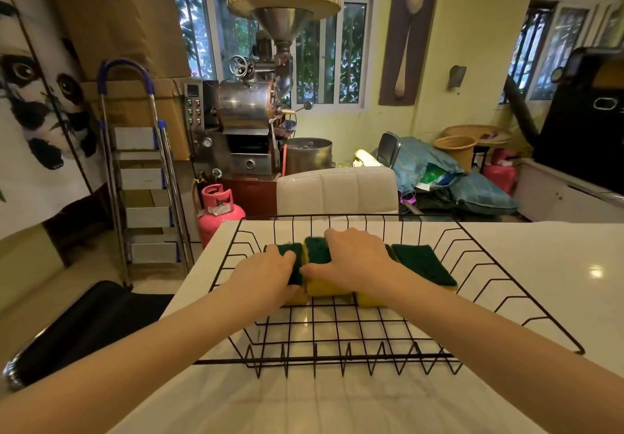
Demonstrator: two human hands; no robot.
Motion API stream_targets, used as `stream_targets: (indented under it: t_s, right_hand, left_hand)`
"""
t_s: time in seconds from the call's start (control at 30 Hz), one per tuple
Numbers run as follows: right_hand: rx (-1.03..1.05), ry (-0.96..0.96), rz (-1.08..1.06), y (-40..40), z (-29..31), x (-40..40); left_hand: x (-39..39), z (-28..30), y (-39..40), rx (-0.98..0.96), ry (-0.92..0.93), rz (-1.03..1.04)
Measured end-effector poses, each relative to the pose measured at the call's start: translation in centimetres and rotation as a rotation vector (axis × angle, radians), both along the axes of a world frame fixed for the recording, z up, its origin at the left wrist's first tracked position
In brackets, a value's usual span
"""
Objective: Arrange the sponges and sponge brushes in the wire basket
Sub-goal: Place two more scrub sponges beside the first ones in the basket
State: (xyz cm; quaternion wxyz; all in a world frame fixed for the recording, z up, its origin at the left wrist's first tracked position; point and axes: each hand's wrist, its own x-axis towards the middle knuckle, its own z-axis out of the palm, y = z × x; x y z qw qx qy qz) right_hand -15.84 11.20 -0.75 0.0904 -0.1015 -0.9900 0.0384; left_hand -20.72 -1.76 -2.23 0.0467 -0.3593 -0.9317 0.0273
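Bare forearms reach in from the near edge over a white counter (526,265). Black wire basket (337,359) sits under both hands. Left hand (263,276) lies flat, fingers extended, pressing the leftmost green-topped yellow sponge (287,253). Right hand (351,258) rests palm-down, fingers loosely spread, on the middle sponge (317,251); no closed grip visible. Third sponge (422,263) lies just right of the right hand, tilted.

a white table (526,265) fills the foreground, with a white padded chair (337,190) at its far edge. behind stand a metal coffee roaster (250,109), a pink gas cylinder (219,211), a folded stepladder (141,170), cardboard boxes (135,102) and a panda picture (37,102) at left.
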Motion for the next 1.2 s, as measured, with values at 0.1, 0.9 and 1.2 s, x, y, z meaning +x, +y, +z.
stream_targets:
  t_s: [0.1, 0.9, 1.2]
  right_hand:
    - [0.050, 0.006, 0.008, -0.1, -0.3, 0.0]
    - [0.194, -0.307, 0.214, 3.5, -0.4, 1.9]
    - [0.156, -0.243, 0.178, 5.0, -0.9, 2.1]
  left_hand:
    - [0.0, 0.0, -0.1, 0.043, -0.013, -0.026]
    - [-1.0, -0.1, 1.8, -0.094, 0.010, -0.287]
    - [-1.5, -0.5, 2.2, -0.089, -0.021, -0.295]
